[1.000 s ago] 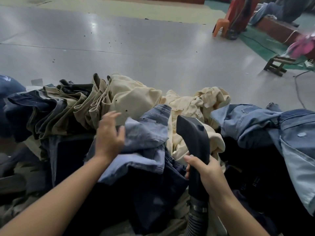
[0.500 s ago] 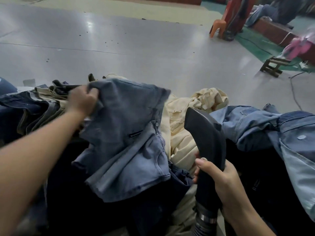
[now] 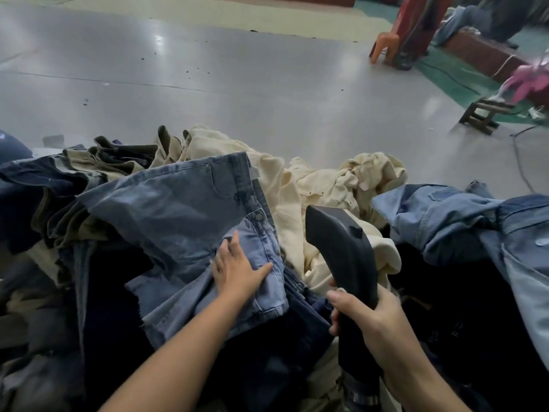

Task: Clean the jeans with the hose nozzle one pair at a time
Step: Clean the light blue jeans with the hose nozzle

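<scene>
The left hand [image 3: 240,270] is pressing flat, fingers spread, on the light-blue jeans [image 3: 190,221], seemingly to steady them, while the right hand [image 3: 375,321] is gripping the hose nozzle [image 3: 341,251] poised beside.

We see the left hand [image 3: 237,270] resting flat, fingers straight, on a pair of light blue jeans [image 3: 184,212] spread over a heap of dark, olive and cream garments [image 3: 326,185]. The right hand [image 3: 374,319] grips the black hose nozzle [image 3: 341,248], its wide mouth raised beside the jeans' waistband. Beyond lies a grey floor [image 3: 237,78] with an orange stool [image 3: 383,46].
</scene>
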Action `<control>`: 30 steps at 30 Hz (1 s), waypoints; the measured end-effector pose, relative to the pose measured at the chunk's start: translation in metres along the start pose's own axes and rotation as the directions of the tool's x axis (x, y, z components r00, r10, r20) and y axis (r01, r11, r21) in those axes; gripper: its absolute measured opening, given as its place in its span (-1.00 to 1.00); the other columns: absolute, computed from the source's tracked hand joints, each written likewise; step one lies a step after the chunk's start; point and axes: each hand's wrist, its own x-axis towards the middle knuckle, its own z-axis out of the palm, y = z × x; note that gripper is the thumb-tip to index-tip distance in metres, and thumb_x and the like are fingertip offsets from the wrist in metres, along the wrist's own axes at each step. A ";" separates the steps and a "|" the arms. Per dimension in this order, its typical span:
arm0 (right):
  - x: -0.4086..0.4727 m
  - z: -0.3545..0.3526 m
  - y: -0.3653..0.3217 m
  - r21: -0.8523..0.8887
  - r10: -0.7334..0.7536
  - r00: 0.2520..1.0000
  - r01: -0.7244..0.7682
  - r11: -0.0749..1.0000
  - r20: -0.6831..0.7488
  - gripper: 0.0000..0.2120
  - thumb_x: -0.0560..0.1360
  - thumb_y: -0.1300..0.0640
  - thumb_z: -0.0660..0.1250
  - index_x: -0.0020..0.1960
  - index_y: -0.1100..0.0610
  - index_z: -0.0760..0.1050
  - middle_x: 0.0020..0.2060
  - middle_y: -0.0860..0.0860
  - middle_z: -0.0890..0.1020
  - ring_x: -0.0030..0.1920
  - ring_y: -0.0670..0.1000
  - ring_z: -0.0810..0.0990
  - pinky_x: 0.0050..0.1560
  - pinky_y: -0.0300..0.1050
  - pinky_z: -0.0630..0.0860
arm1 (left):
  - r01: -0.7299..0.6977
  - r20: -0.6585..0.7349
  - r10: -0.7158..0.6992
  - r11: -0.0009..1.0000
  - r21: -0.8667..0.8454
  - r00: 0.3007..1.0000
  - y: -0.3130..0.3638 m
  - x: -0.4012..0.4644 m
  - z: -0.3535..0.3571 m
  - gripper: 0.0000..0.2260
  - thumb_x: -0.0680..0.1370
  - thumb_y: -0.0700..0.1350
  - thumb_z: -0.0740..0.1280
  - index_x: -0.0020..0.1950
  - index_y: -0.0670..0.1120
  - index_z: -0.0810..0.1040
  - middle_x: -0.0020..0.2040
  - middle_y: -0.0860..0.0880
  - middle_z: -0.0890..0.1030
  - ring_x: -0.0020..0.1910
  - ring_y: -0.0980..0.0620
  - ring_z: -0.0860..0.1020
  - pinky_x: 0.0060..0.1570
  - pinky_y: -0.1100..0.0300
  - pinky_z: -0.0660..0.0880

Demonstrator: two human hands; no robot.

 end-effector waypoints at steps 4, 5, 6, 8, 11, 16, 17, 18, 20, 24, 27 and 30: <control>0.009 0.003 0.003 -0.006 0.017 1.000 -0.017 1.000 0.014 -0.83 0.41 0.27 0.49 -0.16 0.33 0.53 -0.50 0.11 0.52 -0.49 0.06 0.52 -0.45 -0.17 0.49 | 0.073 -0.177 -0.088 0.994 -0.086 0.980 0.006 0.018 0.003 -0.16 0.44 0.21 0.34 0.55 -0.02 -0.04 0.54 -0.10 0.06 0.49 -0.11 0.08 0.40 -0.10 0.11; 0.010 0.004 0.004 -0.009 0.023 1.000 -0.023 1.000 0.018 -0.84 0.42 0.28 0.47 -0.15 0.35 0.52 -0.50 0.10 0.52 -0.49 0.05 0.52 -0.44 -0.17 0.49 | 0.042 -0.194 -0.052 0.998 -0.053 0.980 0.010 0.027 0.000 -0.20 0.47 0.19 0.32 0.56 -0.04 -0.02 0.53 -0.09 0.11 0.48 -0.10 0.11 0.38 -0.09 0.14; 0.011 0.005 0.004 -0.011 0.027 0.999 -0.027 1.000 0.019 -0.86 0.42 0.29 0.45 -0.16 0.35 0.52 -0.50 0.09 0.53 -0.50 0.04 0.52 -0.45 -0.18 0.49 | 0.029 -0.167 -0.031 1.000 -0.011 0.986 0.015 0.035 -0.004 -0.23 0.50 0.17 0.30 0.56 -0.05 -0.02 0.52 -0.09 0.16 0.47 -0.10 0.17 0.36 -0.08 0.18; 0.012 0.007 0.004 -0.010 0.020 1.000 -0.020 1.000 0.011 -0.84 0.41 0.28 0.49 -0.19 0.32 0.52 -0.52 0.08 0.53 -0.51 0.01 0.52 -0.47 -0.22 0.48 | 0.080 -0.017 -0.079 0.995 0.060 0.997 0.024 0.051 -0.010 -0.33 0.53 0.09 0.29 0.53 -0.08 0.08 0.44 -0.10 0.34 0.38 -0.11 0.34 0.27 -0.03 0.26; 0.011 0.004 0.001 0.001 -0.001 1.000 0.001 1.000 0.002 -0.76 0.34 0.18 0.54 -0.22 0.30 0.53 -0.51 0.08 0.53 -0.50 0.01 0.53 -0.46 -0.23 0.48 | 0.085 0.177 -0.071 0.994 -0.069 0.982 0.024 0.057 -0.019 -0.91 0.49 -0.14 0.27 -0.02 -0.07 0.45 0.01 -0.11 0.56 0.06 -0.15 0.50 0.07 0.04 0.37; 0.012 -0.005 -0.004 0.040 -0.019 1.000 0.019 0.999 -0.007 -0.75 0.33 0.11 0.52 -0.16 0.26 0.56 -0.47 0.10 0.56 -0.46 0.06 0.56 -0.45 -0.20 0.48 | -0.397 -0.095 0.388 0.911 -0.109 0.917 -0.011 0.029 -0.050 -0.94 0.30 -0.16 0.22 -0.27 -0.12 0.40 -0.32 -0.06 0.49 -0.21 -0.16 0.48 -0.23 0.05 0.36; 0.011 -0.005 -0.004 0.040 -0.023 1.000 0.023 0.999 -0.009 -0.73 0.29 0.08 0.50 -0.16 0.26 0.56 -0.47 0.09 0.56 -0.46 0.06 0.56 -0.45 -0.20 0.48 | -0.466 -0.098 0.458 0.881 -0.080 0.884 -0.019 0.021 -0.053 -0.88 0.28 -0.09 0.19 -0.28 -0.13 0.38 -0.33 -0.01 0.43 -0.22 -0.14 0.44 -0.24 0.07 0.29; 0.010 -0.005 -0.003 0.038 -0.024 1.000 0.024 0.999 -0.007 -0.73 0.29 0.09 0.50 -0.15 0.26 0.56 -0.47 0.09 0.56 -0.46 0.06 0.56 -0.45 -0.20 0.48 | -0.480 -0.072 0.475 0.874 -0.078 0.877 -0.024 0.013 -0.055 -0.81 0.29 0.01 0.16 -0.29 -0.11 0.37 -0.33 0.03 0.40 -0.21 -0.09 0.40 -0.22 0.09 0.24; 0.010 -0.003 0.001 0.024 -0.022 1.000 0.022 0.999 0.007 -0.81 0.38 0.19 0.52 -0.17 0.27 0.54 -0.48 0.08 0.56 -0.46 0.05 0.56 -0.45 -0.20 0.49 | -0.393 -0.061 0.390 0.918 -0.047 0.919 -0.025 0.002 -0.055 -0.65 0.39 0.24 0.16 -0.28 -0.05 0.43 -0.26 0.05 0.40 -0.12 0.02 0.35 -0.15 0.09 0.23; 0.010 0.008 0.010 -0.040 -0.012 0.999 0.013 0.999 0.042 -0.88 0.43 0.28 0.45 -0.21 0.22 0.51 -0.50 0.02 0.55 -0.47 0.01 0.53 -0.44 -0.21 0.47 | -0.229 -0.261 0.224 0.973 0.011 0.939 -0.005 -0.007 -0.057 -0.66 0.54 0.16 0.28 -0.23 -0.07 0.58 -0.11 -0.02 0.43 -0.01 -0.06 0.37 -0.04 0.05 0.32; 0.015 0.017 0.015 -0.029 -0.003 0.998 0.005 1.000 0.055 -0.89 0.42 0.31 0.45 -0.19 0.20 0.53 -0.49 -0.02 0.57 -0.47 -0.06 0.53 -0.43 -0.25 0.46 | -0.238 -0.203 0.179 0.917 -0.321 0.963 0.002 -0.013 -0.057 -0.76 0.57 -0.02 0.31 -0.26 -0.07 0.47 -0.32 0.01 0.49 -0.21 -0.04 0.49 -0.23 0.18 0.34; 0.026 0.024 0.014 0.027 -0.017 0.998 0.016 0.999 0.065 -0.87 0.39 0.35 0.48 -0.17 0.17 0.58 -0.39 -0.02 0.65 -0.33 -0.08 0.62 -0.31 -0.25 0.52 | -0.100 -0.043 0.094 0.781 -0.617 0.995 0.003 -0.026 -0.061 -0.83 0.58 -0.13 0.29 -0.22 -0.02 0.50 -0.32 0.05 0.53 -0.27 0.05 0.48 -0.21 0.25 0.38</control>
